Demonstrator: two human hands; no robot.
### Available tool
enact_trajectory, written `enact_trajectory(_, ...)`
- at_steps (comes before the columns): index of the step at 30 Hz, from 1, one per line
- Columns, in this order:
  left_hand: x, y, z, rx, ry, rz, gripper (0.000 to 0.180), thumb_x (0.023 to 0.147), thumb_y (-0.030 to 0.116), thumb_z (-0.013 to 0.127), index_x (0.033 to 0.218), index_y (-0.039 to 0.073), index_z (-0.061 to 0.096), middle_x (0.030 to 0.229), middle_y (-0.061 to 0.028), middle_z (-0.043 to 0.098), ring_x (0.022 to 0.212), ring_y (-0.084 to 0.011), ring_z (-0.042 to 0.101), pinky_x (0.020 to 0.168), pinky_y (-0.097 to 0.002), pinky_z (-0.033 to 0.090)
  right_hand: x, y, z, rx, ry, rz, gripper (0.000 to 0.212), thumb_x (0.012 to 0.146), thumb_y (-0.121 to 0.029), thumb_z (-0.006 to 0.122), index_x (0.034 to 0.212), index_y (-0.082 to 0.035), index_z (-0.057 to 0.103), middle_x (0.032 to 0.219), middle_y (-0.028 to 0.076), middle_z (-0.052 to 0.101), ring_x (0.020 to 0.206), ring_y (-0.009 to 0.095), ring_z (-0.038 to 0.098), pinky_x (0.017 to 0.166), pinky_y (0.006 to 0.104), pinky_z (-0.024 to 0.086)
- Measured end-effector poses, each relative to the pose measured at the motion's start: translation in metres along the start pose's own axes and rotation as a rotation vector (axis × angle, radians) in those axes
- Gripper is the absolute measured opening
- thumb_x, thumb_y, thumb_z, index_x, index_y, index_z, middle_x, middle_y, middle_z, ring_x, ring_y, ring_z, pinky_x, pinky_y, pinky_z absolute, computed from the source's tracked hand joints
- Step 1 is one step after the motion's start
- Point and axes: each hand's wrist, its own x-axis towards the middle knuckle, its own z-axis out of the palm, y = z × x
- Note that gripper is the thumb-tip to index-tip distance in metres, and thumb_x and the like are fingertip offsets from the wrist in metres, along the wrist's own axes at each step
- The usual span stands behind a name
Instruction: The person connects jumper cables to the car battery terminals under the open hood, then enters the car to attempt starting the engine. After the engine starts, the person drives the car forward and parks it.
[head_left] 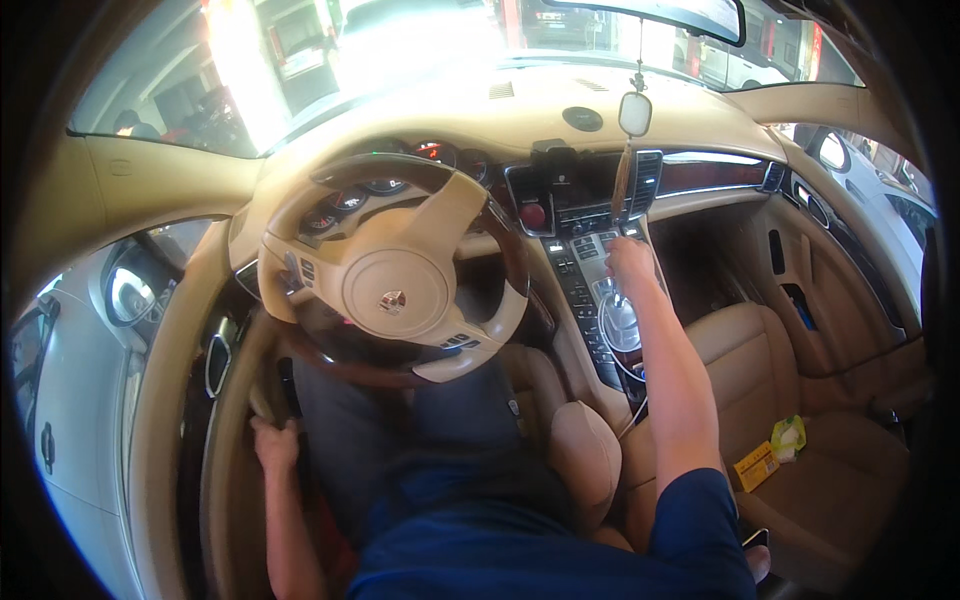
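Seated behind the beige-and-wood steering wheel [395,290], you extend your right arm across to the centre console [572,290], which lies between the two front seats, just beside your right leg. Its long axis runs fore and aft, the front end pointing up at the dashboard screen [592,180], the rear end toward the seat backs. Your right grip [630,262] is at the console's forward part, knuckles up and fingers pointing toward the dashboard; the hand covers its own fingertips, so whether it grasps anything you cannot tell. Just behind it sits a silver fitting [620,325], with a white cable [612,361] curving alongside. Your left grip [275,442] is low at the door side, fingers bent by a beige door pull [262,392]; whether they clench it, you cannot tell. A yellow packet [757,466] and a green-and-white wrapper [789,438] lie together on the passenger seat [735,340].
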Motion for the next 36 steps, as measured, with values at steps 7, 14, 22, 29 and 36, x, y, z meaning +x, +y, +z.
enact_trajectory(7, -0.023, 0.041, -0.009, 0.049, -0.083, 0.008, 0.081, 0.091, 0.023, 0.083, 0.152, -0.012, 0.044, 0.142, -0.0356, 0.061, 0.134, -0.0513, 0.059, 0.114, -0.0535, 0.047, 0.001, -0.004, 0.003, 0.177, 0.054, 0.145, 0.023, 0.094, -0.015, 0.065, 0.099, 0.006, 0.074, 0.081, 0.01, 0.066, 0.065, 0.019, 0.063, 0.055, 0.035, 0.05)
enact_trajectory(14, -0.019, 0.097, -0.039, -0.135, 0.077, 0.38, 0.063, 0.096, 0.013, 0.079, 0.15, -0.007, 0.054, 0.143, -0.0283, 0.061, 0.134, -0.0441, 0.061, 0.116, -0.0489, 0.047, -0.004, -0.001, 0.004, 0.182, 0.077, 0.095, 0.022, 0.094, -0.015, 0.067, 0.102, 0.004, 0.075, 0.079, 0.008, 0.067, 0.064, 0.017, 0.062, 0.055, 0.0334, 0.05)
enact_trajectory(22, 0.038, 0.18, -0.036, -0.853, -0.201, 0.509, 0.053, 0.111, 0.024, 0.066, 0.153, -0.005, 0.052, 0.144, -0.0188, 0.064, 0.132, -0.0264, 0.062, 0.117, -0.0399, 0.046, -0.037, -0.001, -0.013, 0.124, 0.099, 0.021, 0.023, 0.091, -0.005, 0.066, 0.107, 0.006, 0.078, 0.081, 0.013, 0.071, 0.064, 0.02, 0.066, 0.059, 0.0347, 0.051)
enact_trajectory(29, 0.047, 0.208, -0.027, -0.984, -0.398, 0.394, 0.04, 0.114, 0.034, 0.061, 0.132, 0.0, 0.067, 0.1, -0.0037, 0.069, 0.094, -0.0146, 0.061, 0.09, -0.0313, 0.049, -0.047, -0.003, -0.015, 0.16, 0.116, 0.001, 0.032, 0.103, -0.026, 0.066, 0.112, 0.003, 0.076, 0.082, 0.011, 0.073, 0.066, 0.018, 0.067, 0.064, 0.0342, 0.051)
enact_trajectory(36, 0.04, 0.214, -0.017, -1.093, -0.444, 0.342, 0.033, 0.112, 0.039, 0.064, 0.114, 0.006, 0.066, 0.091, -0.0017, 0.061, 0.083, -0.0136, 0.058, 0.077, -0.029, 0.048, -0.093, 0.009, -0.064, -0.103, 0.229, -0.054, 0.047, 0.111, -0.045, 0.063, 0.115, 0.001, 0.073, 0.092, 0.005, 0.071, 0.085, 0.009, 0.063, 0.079, 0.0272, 0.051)
